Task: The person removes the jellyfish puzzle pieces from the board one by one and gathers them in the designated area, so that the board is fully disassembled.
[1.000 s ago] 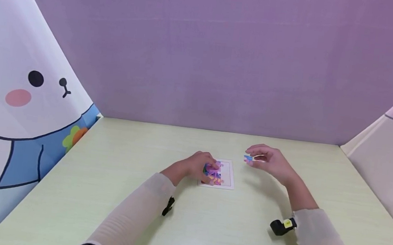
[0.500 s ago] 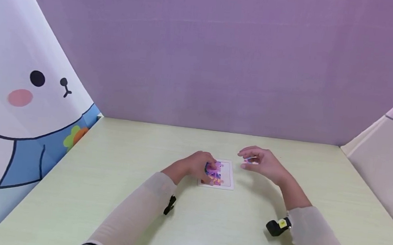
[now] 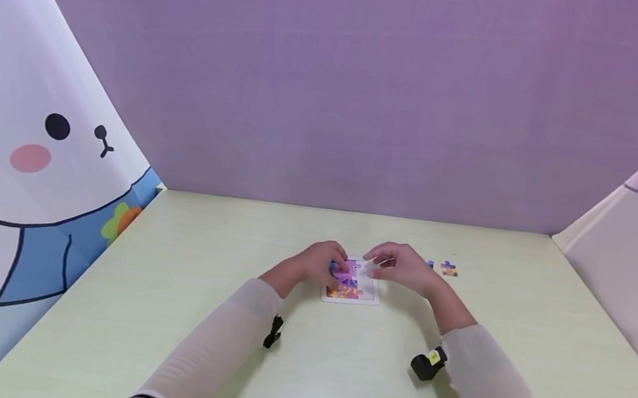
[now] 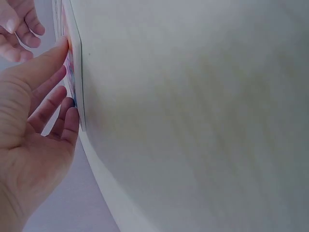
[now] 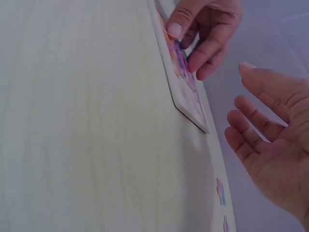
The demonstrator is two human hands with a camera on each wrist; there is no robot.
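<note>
A small jigsaw puzzle [image 3: 344, 291] in a white tray [image 3: 372, 297] lies on the table in the head view, colourful pieces on its left and a pale area on its right. My left hand [image 3: 317, 263] rests on the picture side with spread, bent fingers; its thumb [image 5: 175, 30] touches the surface in the right wrist view. Above the tray's right edge hovers my right hand [image 3: 401, 270]. In the right wrist view its fingers [image 5: 248, 123] are loosely bent, thumb apart, and no piece shows between them. Loose puzzle pieces [image 3: 449, 268] lie right of the tray, partly hidden by this hand.
Both hands work over a pale table [image 3: 303, 364]. A purple cloth wall [image 3: 329, 97] stands behind it, with a cartoon-printed cloth [image 3: 31, 197] on the left and a pale cloth [image 3: 629, 274] on the right. Black wrist cameras [image 3: 428, 363] hang at the cuffs.
My right hand has moved left to the tray's right edge, baring loose pieces behind it and covering where another showed earlier. The left hand stays on the puzzle, its thumb shifted slightly.
</note>
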